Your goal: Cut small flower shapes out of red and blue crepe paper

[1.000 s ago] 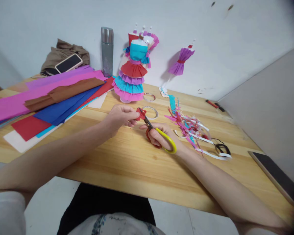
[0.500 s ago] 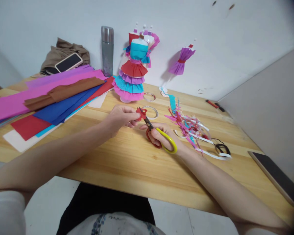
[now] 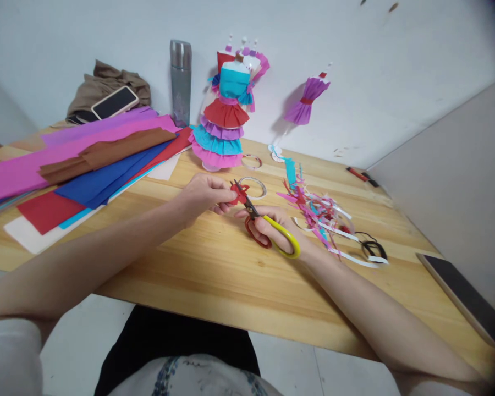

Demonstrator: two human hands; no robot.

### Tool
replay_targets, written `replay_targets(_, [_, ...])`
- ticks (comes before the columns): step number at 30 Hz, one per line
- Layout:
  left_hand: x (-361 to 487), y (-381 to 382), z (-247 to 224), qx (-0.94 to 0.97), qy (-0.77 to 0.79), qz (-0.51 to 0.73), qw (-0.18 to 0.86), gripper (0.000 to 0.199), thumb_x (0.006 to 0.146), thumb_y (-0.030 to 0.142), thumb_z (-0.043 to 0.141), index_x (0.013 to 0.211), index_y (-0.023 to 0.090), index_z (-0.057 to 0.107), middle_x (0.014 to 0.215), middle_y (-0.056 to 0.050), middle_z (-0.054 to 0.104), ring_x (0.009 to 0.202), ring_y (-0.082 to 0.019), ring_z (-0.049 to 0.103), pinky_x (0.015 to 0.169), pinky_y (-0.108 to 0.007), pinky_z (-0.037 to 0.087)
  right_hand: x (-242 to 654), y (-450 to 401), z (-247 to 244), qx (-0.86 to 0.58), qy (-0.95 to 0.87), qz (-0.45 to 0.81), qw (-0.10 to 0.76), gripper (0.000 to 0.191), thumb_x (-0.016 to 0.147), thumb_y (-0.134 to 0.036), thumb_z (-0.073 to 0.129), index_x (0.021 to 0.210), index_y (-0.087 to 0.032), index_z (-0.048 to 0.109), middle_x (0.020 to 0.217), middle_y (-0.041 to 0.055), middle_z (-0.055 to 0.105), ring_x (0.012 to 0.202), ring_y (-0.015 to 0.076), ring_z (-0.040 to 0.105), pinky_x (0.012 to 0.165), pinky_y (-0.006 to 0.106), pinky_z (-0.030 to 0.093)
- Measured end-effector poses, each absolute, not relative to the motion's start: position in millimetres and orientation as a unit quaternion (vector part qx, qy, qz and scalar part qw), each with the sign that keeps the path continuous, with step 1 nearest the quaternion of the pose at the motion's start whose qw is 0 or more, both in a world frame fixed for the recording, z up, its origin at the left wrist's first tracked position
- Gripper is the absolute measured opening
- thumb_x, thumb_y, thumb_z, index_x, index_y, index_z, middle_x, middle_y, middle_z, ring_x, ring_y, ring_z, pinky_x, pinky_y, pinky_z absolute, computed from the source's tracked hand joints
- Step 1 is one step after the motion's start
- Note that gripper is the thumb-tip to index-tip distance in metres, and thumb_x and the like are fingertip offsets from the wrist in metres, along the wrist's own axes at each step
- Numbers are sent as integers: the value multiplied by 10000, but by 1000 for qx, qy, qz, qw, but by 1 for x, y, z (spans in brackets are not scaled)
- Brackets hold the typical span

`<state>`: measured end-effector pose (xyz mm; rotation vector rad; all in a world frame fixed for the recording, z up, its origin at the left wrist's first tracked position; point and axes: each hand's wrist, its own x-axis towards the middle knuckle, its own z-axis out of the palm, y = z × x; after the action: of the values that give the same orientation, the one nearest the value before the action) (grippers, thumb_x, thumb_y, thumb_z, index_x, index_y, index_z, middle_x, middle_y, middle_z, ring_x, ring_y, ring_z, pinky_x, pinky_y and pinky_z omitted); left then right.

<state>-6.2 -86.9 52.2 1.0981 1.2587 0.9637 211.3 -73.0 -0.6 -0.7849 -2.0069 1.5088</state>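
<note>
Pinched between the thumb and fingers of my left hand (image 3: 204, 195) is a small piece of red crepe paper (image 3: 240, 194). My right hand (image 3: 276, 224) grips a pair of scissors (image 3: 287, 242) with one yellow and one red handle loop. Their dark blades are slightly apart and meet the red paper, close to my left fingertips. Just beyond the paper lies a roll of clear tape (image 3: 264, 190). Behind it stands a small dress form (image 3: 234, 81) in tiered turquoise, red, purple and pink paper.
Crepe paper sheets (image 3: 20, 170) lie fanned at left, near a phone (image 3: 115, 103) and a steel flask (image 3: 181, 91). A purple-dressed form (image 3: 308, 102) leans at the wall. Paper scraps (image 3: 313, 212) and a black cord (image 3: 373, 250) are at right, with a tablet (image 3: 462, 297) by the edge.
The scissor blades have opened a little at the red paper. Both hands stay in nearly the same place, and the whole view has shifted slightly.
</note>
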Motion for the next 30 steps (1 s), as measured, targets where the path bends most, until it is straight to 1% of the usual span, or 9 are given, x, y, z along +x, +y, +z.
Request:
replay_targets(6, [-6, -87, 53, 473, 541, 414, 559, 258, 798, 84, 688, 549, 138, 652, 517, -3, 638, 509, -80, 592, 556, -180, 497, 210, -73, -4, -302, -732, 553, 258, 734, 881, -798, 585, 1113, -111, 696, 510, -84, 435, 396, 77, 357, 393, 219, 297])
replay_targets(15, [-7, -87, 54, 488, 544, 410, 546, 272, 798, 90, 677, 533, 139, 646, 517, -4, 631, 513, -80, 580, 553, -183, 487, 209, -74, -4, -302, -727, 561, 257, 737, 887, -796, 576, 1121, -106, 683, 499, -94, 422, 390, 74, 345, 392, 219, 301])
replay_targets(25, [-6, -86, 54, 491, 544, 409, 543, 284, 801, 91, 674, 523, 141, 644, 509, 0, 627, 501, -75, 577, 538, -173, 485, 209, -74, -6, -293, -722, 567, 267, 691, 915, -766, 566, 1118, -116, 686, 498, -93, 410, 385, 74, 333, 383, 221, 289])
replay_targets(30, [-7, -85, 52, 494, 542, 413, 539, 263, 795, 103, 683, 536, 141, 650, 514, -2, 633, 507, -79, 583, 542, -177, 491, 209, -75, -4, -292, -724, 565, 266, 704, 908, -773, 569, 1115, -111, 687, 497, -92, 412, 385, 75, 337, 383, 221, 291])
